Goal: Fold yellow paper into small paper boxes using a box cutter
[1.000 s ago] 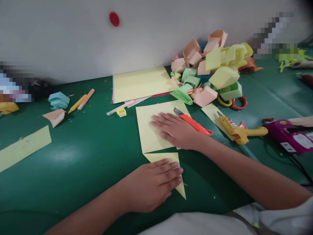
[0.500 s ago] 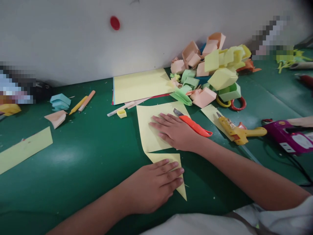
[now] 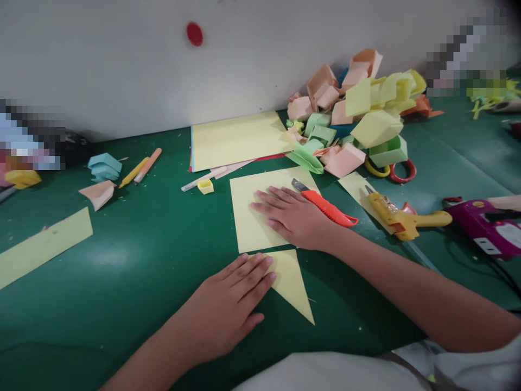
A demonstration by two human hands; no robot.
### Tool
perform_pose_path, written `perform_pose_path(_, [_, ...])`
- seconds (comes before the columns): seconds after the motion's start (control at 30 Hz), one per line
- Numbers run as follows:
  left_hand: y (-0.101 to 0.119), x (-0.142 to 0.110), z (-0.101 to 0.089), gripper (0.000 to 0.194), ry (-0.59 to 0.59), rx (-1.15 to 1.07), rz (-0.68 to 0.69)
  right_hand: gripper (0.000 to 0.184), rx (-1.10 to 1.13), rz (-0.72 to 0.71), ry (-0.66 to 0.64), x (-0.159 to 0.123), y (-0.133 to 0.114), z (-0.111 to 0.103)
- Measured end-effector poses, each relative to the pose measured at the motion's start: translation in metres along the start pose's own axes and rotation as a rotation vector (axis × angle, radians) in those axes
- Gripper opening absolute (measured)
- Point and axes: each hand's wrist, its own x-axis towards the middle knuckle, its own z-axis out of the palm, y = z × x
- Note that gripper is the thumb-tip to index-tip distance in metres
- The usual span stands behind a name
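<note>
A pale yellow sheet of paper [image 3: 245,231] lies on the green tabletop, with my right hand [image 3: 299,220] resting flat on it, fingers spread. Just beyond that hand is an orange utility knife [image 3: 330,209], its blade out over the sheet; whether the hand touches it I cannot tell. Below the sheet lies a pointed, triangular part of yellow paper [image 3: 293,279]. My left hand [image 3: 232,307] has its fingers stretched over the upper left edge of this triangle, hiding that corner. Neither hand grips anything.
Folded paper pieces [image 3: 340,155] are heaped at the back right, beside scissors [image 3: 402,171]. A yellow glue gun [image 3: 407,217] and a purple power strip [image 3: 482,228] lie right. Stacked sheets [image 3: 240,141] lie behind, markers [image 3: 147,164] and a paper strip [image 3: 49,239] left.
My left hand has slid left and slightly up across the triangular paper, uncovering its right part. The sheet's left edge lies flatter and straighter. My right hand stays in place.
</note>
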Motion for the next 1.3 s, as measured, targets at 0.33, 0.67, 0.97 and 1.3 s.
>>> perform_pose_path(0.33, [0.007,0.004,-0.009,0.040,0.096,-0.021,-0.055,0.053,0.004,0.018,-0.007,0.000,-0.001,0.001])
perform_pose_path(0.67, [-0.003,0.002,-0.006,0.032,0.156,-0.089,-0.171,0.052,0.015,0.050,-0.034,-0.004,-0.006,-0.003])
perform_pose_path(0.97, [0.001,0.005,-0.004,0.021,0.313,-0.156,-0.090,0.050,0.245,0.087,-0.165,-0.030,-0.011,-0.026])
perform_pose_path(1.3, [0.001,0.007,-0.001,0.017,0.406,-0.124,-0.011,0.025,0.380,0.027,-0.250,-0.043,-0.035,-0.050])
